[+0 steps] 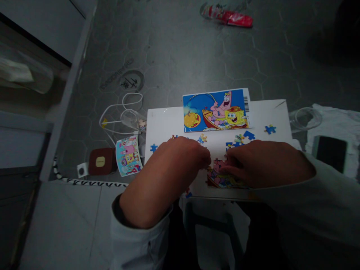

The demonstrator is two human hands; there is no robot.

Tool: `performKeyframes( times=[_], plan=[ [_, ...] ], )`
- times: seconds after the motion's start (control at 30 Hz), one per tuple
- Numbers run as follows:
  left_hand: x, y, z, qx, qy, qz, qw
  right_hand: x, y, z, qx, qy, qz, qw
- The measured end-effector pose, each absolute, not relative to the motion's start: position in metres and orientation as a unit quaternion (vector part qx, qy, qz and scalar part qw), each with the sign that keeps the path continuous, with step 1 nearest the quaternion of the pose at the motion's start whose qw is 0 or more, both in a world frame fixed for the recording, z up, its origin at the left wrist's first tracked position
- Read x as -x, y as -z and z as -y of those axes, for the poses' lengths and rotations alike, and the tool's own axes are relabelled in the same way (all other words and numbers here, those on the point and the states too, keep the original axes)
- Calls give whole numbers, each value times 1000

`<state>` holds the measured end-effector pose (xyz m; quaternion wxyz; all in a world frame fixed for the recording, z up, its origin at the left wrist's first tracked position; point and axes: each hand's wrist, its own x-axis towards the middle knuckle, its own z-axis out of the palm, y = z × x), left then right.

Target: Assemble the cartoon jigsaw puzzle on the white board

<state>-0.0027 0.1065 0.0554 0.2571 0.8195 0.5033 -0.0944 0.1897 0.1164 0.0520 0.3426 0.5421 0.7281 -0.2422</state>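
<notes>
A partly joined jigsaw puzzle [225,180] lies near the front edge of the white box-like surface [163,123]. My right hand [261,163] rests over its upper right side, thumb and fingers pinched at a pink jigsaw piece [218,165] along its top edge. To the left, my left hand [187,153] is closed with fingers curled down; whatever it may hold is hidden. Loose jigsaw pieces lie around both hands, including a blue one [249,135] above the right hand and another [153,147] at far left. Behind them lies a cartoon picture card [216,110].
On the floor at left are a white cable [111,107], a brown box-shaped object [101,161] and a cartoon sheet [128,155]. At right stand a clear cup [308,118] and a dark box-shaped object [329,153]. A red wrapper [236,18] lies farther off.
</notes>
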Motion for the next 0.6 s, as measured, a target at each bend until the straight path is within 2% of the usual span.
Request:
performKeyframes(
  times=[0.13,0.6],
  plan=[
    [2,-56,-107,-807,148,-517,244,-187,-56,-118,-538,241,-721,363],
    [9,-57,-102,-802,108,-560,178,-190,-52,-116,-537,243,-727,353]
  ],
)
